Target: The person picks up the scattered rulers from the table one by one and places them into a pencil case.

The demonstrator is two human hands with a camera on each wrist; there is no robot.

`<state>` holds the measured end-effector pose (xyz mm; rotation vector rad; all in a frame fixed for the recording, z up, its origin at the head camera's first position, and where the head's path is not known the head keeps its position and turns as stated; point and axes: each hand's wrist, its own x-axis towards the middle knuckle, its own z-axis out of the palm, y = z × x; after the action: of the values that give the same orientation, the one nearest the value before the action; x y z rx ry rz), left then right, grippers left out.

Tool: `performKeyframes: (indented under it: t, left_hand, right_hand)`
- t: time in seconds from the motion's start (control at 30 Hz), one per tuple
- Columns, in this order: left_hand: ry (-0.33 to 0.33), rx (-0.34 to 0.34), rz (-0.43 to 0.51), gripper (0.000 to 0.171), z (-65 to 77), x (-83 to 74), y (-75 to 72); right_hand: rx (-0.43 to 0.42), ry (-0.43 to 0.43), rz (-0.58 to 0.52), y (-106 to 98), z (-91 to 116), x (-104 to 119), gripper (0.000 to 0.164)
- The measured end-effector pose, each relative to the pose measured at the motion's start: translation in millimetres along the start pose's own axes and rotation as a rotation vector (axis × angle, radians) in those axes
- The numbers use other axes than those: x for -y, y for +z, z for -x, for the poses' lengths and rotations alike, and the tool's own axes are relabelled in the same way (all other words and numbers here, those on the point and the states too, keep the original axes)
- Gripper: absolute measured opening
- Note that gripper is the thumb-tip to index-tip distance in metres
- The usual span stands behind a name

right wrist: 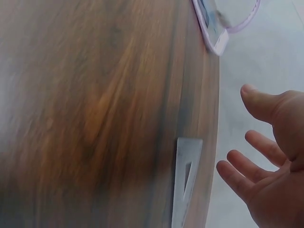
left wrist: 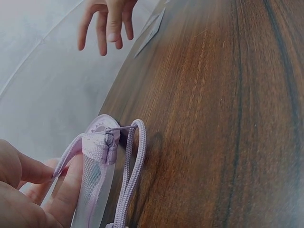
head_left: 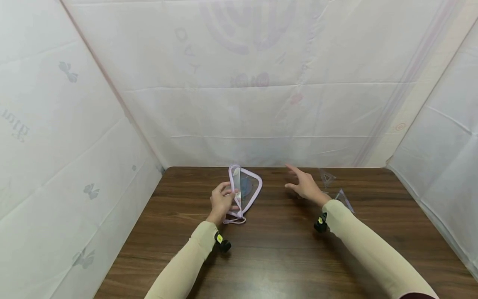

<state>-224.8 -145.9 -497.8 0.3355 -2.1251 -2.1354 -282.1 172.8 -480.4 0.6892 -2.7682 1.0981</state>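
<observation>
My left hand (head_left: 221, 201) grips the near left edge of a zip pouch (head_left: 257, 185) with see-through mesh sides and lilac trim. The pouch stands partly gaping above the table, and a pale blue round shape (head_left: 245, 187) shows through it. From its zip hangs a looped lilac cord (left wrist: 128, 175), seen in the left wrist view. My right hand (head_left: 306, 187) hovers with nothing in it, fingers spread and thumb apart. Close by lies a clear set square (right wrist: 187, 166); in the head view a second, bluish set square (head_left: 344, 201) lies nearer the right forearm.
The dark wood-grain table (head_left: 276, 253) ends at a back edge close beyond both hands. White sheeting (head_left: 239, 116) rises behind it and along both sides. A dark camera (head_left: 224, 246) on the left wrist and another (head_left: 320, 224) on the right stick out over the table.
</observation>
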Motion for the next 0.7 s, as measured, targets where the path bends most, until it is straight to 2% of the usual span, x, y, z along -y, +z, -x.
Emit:
performKeyframes:
  t: [0.3,0.7]
  left_hand:
    - [0.003,0.002,0.005,0.042,-1.4,1.9,-0.1]
    - [-0.004,-0.004,-0.009,0.043,-0.9,1.0,0.0]
  right_hand:
    - [0.028,-0.031,0.038,-11,14,-16,0.085]
    - [0.095,-0.002,0.084,-21,30,-30,0.083]
